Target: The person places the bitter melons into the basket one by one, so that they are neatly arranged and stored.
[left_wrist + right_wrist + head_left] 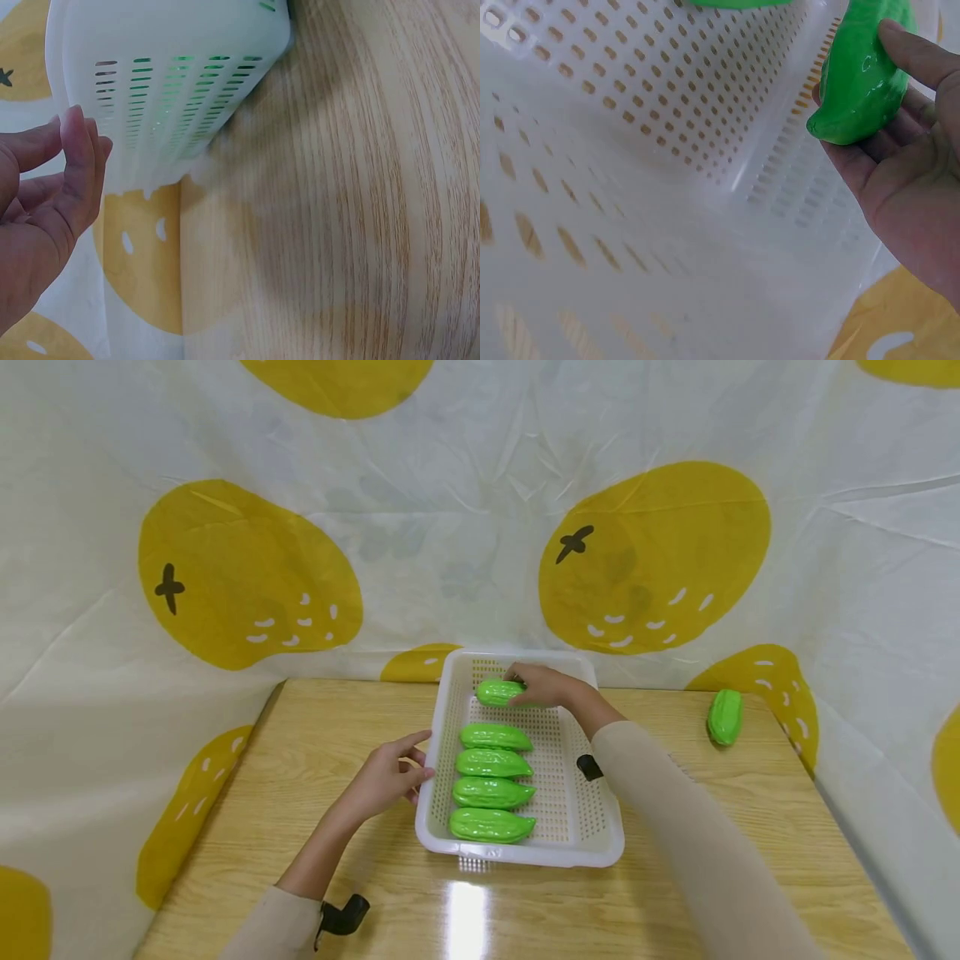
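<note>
Your right hand [542, 683] gripped a green toy gourd [501, 692] at the far end of the white perforated tray [581, 827]; thumb and fingers curled round it, per the right wrist view. Gourd sat low over the tray floor, w/ contact hard to tell from the head view. Four more gourds [491, 793] lay in a row nearer you, side by side. Your left hand [386, 777] was at the tray's left rim, fingers relaxed and straight, holding nothing; fingertips [75, 131] just beside the wall, prob. touching. Another gourd [724, 717] lay on the wooden table [300, 760], well apart to the right.
</note>
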The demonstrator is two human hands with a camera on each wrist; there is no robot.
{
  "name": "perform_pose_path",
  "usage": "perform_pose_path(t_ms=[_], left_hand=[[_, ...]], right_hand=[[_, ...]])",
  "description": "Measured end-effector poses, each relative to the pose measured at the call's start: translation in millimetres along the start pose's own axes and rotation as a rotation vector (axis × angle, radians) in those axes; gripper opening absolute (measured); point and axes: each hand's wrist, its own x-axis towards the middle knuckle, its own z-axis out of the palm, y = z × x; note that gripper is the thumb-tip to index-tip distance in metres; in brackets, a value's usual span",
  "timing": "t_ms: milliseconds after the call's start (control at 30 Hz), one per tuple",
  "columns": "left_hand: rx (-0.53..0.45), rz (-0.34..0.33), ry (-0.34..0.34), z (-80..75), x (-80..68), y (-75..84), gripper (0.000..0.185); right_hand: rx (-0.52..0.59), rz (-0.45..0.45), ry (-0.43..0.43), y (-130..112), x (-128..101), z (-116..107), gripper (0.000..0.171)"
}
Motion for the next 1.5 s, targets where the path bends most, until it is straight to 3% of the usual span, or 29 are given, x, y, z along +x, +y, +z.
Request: perform_pose_path(t_ms=[533,800,1500], left_hand=[[-0.004,0.01,-0.008,-0.1,0.3,-1.9,0.064],[0.002,0.007,-0.003,-0.3,-0.3,0.1,0.064],[0.008,0.008,-0.002,2.3,-0.2,0.1,0.065]], right_hand=[[-0.03,0.056,-0.039,-2,14,26,0.044],[0.014,0.054,-0.051,3,15,34,0.046],[0.06,0.036,-0.055,6,13,40,0.041]])
